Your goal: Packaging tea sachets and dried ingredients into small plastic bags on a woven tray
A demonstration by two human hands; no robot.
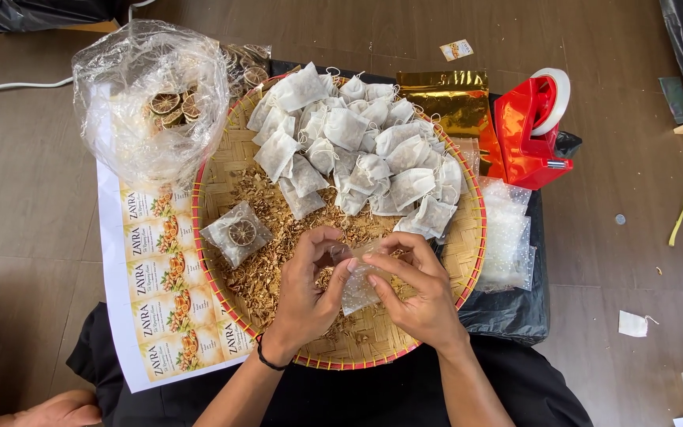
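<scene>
Now I see both hands over the near side of the woven tray, my left hand and right hand pinching a small clear pouch between their fingers, closed on its top edge. It looks light, thin and crinkly, probably slippery; the edges seem the best hold. Filled white sachets lie piled at the far side.

A white label sheet lies left of the tray, gold foil pouch at top.
</scene>
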